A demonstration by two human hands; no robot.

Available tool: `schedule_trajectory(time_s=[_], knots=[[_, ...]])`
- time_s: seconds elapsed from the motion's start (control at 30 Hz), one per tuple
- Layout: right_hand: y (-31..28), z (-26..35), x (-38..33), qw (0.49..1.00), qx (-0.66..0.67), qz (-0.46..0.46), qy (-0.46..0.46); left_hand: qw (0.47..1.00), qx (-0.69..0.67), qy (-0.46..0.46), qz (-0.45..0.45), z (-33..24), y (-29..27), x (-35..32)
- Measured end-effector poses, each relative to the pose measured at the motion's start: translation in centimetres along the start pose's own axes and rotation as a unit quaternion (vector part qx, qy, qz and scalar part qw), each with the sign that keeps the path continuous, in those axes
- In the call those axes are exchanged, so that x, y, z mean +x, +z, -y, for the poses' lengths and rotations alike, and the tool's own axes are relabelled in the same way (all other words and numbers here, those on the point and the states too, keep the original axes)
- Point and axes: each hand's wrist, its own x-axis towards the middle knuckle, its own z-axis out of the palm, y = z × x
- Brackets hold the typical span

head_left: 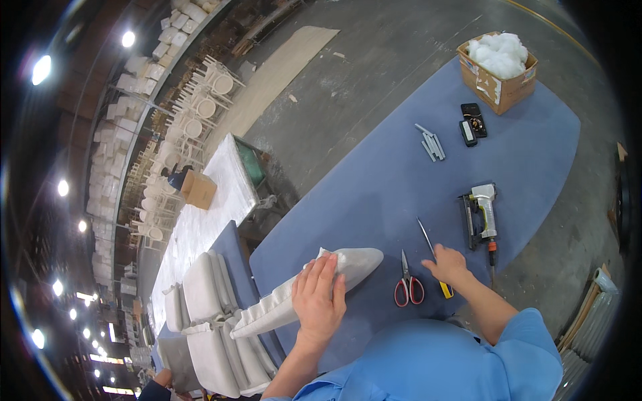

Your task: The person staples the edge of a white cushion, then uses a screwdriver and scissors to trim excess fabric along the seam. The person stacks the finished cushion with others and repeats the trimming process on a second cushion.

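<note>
A long, light grey upholstered cushion piece (361,262) lies at the near left of the blue-covered table, one end rounded, its lower edge gathered. My left hand (319,294) rests flat on top of it, fingers stretched forward and thumb apart. A small white flap sticks up by the fingertips. My right hand (448,266) is over a screwdriver-like tool (424,230), thumb and forefinger closed about its middle. Its thin shaft points away from me; the yellow handle end shows below the hand. Red-handled scissors (405,284) lie between my hands, touched by neither.
On the blue table (374,180) are a staple gun (483,210) with a hose, staple strips (433,146), a phone (473,119), a small black box (467,134) and a carton of white stuffing (498,87). Grey upholstered pieces (207,294) are stacked left, near another person's hand (162,378).
</note>
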Motion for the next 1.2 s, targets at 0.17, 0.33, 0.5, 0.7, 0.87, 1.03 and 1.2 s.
schedule_trajectory(time_s=[0.17,0.33,0.5,0.7,0.87,1.03,1.2], knots=[[2.8,-3.1,-0.2,0.994,-0.095,0.033,0.033,0.992,-0.101,-0.079,-0.017,-0.8,0.5,1.2],[1.8,-3.4,1.6,0.996,-0.041,0.081,0.021,0.989,-0.083,-0.123,0.020,-0.7,-0.5,1.8],[-6.2,4.8,1.1,0.874,0.454,0.041,-0.167,0.998,0.016,0.010,0.066,4.1,-2.5,2.2],[-16.2,21.5,-5.8,0.751,0.475,-0.056,-0.456,0.996,0.042,-0.058,0.056,5.4,-2.4,0.5],[-13.1,23.9,-4.3,0.774,0.282,-0.115,-0.556,0.999,0.007,-0.039,0.035,5.1,-1.6,0.3],[-16.8,28.0,-6.9,0.816,0.368,-0.068,-0.441,0.998,0.021,-0.055,0.032,6.1,-1.6,-0.3],[-12.4,25.8,-4.3,0.845,0.165,-0.077,-0.503,0.998,0.002,-0.040,0.046,5.7,-1.3,0.0]])
